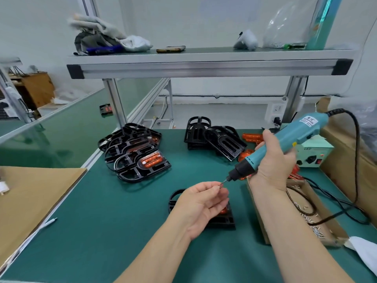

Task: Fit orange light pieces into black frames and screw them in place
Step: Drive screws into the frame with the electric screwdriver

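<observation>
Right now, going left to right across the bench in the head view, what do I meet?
Cardboard sheet → white pen → pile of fitted black frames → left hand pinching a screw → right hand gripping the electric screwdriver.

A small assembly workshop, one station on a factory line. The table carries a green mat, under an aluminium-profile shelf at 12 o'clock. Identical black frames pile up at 11 o'clock. From 2 to 4 o'clock are a corded electric screwdriver, a control box and a cardboard tray of screws. A second green table runs off at 9 o'clock.
</observation>
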Motion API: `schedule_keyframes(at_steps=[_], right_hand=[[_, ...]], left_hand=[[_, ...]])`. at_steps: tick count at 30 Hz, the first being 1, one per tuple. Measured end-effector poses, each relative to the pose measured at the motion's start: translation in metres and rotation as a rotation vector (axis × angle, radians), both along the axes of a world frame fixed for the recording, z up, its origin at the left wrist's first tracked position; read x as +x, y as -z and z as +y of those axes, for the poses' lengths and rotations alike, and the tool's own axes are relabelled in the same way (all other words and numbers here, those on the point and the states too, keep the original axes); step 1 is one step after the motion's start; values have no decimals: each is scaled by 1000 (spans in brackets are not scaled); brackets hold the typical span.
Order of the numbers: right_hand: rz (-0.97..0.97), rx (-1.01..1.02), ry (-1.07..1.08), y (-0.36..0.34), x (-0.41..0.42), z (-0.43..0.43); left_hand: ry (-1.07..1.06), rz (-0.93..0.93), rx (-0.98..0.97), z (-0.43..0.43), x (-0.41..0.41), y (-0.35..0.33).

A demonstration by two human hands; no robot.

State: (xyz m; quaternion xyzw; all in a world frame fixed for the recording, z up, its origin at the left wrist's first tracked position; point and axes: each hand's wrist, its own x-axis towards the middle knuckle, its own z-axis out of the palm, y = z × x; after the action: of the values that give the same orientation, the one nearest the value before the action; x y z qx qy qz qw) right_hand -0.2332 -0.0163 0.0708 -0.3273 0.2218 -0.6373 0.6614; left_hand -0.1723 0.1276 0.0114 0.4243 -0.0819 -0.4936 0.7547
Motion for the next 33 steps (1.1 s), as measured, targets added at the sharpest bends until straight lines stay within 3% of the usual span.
schedule_keyframes(at_steps=[20, 27, 33], right_hand=[[118, -160, 101, 7, 12, 11], [153, -94, 140, 11, 16, 3], [178, -46, 130, 15, 15, -3]], left_hand=[[-147, 34, -4, 3, -2, 8], [-255, -75, -43, -4, -8, 9], [-187, -251, -33, 0, -4, 12]])
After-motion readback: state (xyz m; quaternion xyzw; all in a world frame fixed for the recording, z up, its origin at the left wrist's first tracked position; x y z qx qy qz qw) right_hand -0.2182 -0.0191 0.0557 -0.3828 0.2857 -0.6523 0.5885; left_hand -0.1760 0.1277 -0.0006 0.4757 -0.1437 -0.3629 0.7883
